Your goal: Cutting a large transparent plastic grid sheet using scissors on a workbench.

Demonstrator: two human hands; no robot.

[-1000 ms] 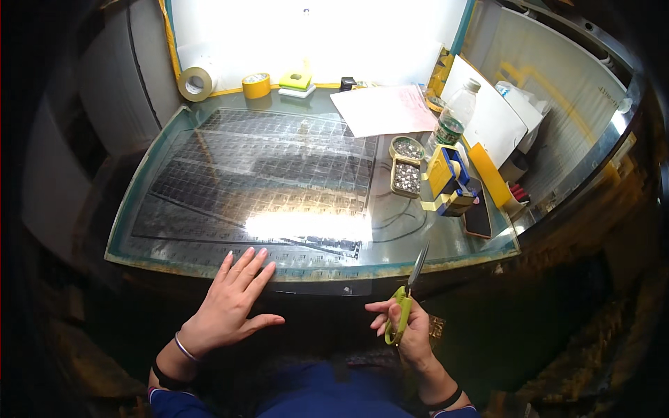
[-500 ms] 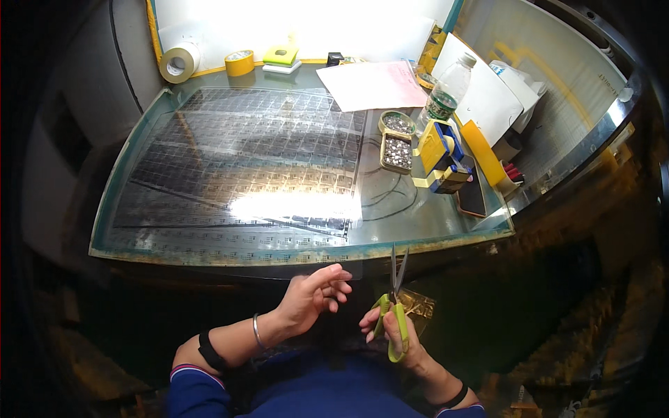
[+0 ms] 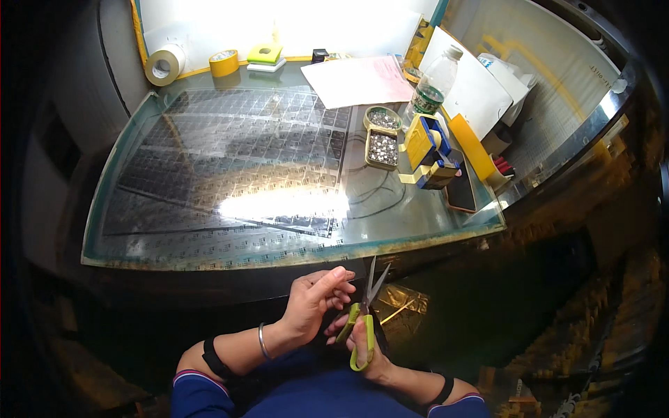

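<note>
My right hand (image 3: pixel 373 355) holds a pair of scissors (image 3: pixel 354 322) by its lime-green handles, with fingers through the loops. Its two blades point away from me and stand apart in a narrow V. Just to the left, my left hand (image 3: pixel 312 299) is raised with thumb and fingers pinched together. A thin, see-through piece of film seems to be between them, hardly visible against the dark background. Both hands are in front of the near edge of a glass-topped table (image 3: pixel 418 237). A large dark patterned film sheet (image 3: pixel 230 150) lies flat on the glass.
Tape rolls (image 3: pixel 224 63) and a green hole punch (image 3: pixel 265 53) line the back. To the right are pink paper (image 3: pixel 362 82), a clear bottle (image 3: pixel 435 80), small containers of shiny bits (image 3: pixel 382 148), a blue-yellow tape dispenser (image 3: pixel 431 150) and a phone (image 3: pixel 460 184).
My right hand has brought the scissors left, close beside my left hand, and the blades have tilted to the right. The view has shifted slightly; my left hand keeps its pinch.
</note>
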